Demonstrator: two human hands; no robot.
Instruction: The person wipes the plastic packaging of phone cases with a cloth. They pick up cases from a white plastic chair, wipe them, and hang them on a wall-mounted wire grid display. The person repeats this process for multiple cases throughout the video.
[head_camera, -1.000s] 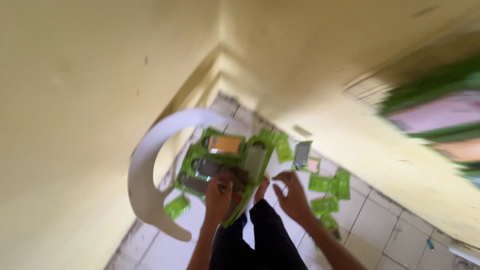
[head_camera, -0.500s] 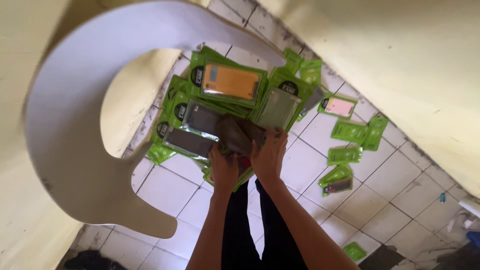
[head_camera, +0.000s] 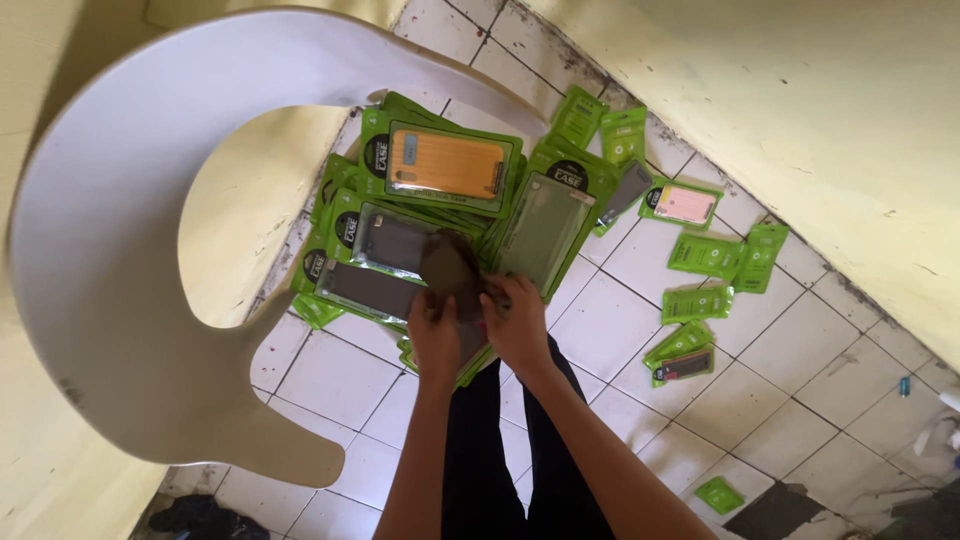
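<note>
Both grips close on a dark phone case (head_camera: 452, 272): your left hand (head_camera: 434, 338) and right hand (head_camera: 519, 325) pinch its lower edge above the heap of green packets (head_camera: 440, 200) on the white chair (head_camera: 110, 250); more lie right, on the floor (head_camera: 620, 300).

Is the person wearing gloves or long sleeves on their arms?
No. Both hands are bare: the left hand and the right hand have no gloves, and I can't spot any rings or a watch. The forearms are bare too, with no sleeves showing as far as the picture reaches. Below the arms you can see dark trousers.
</note>
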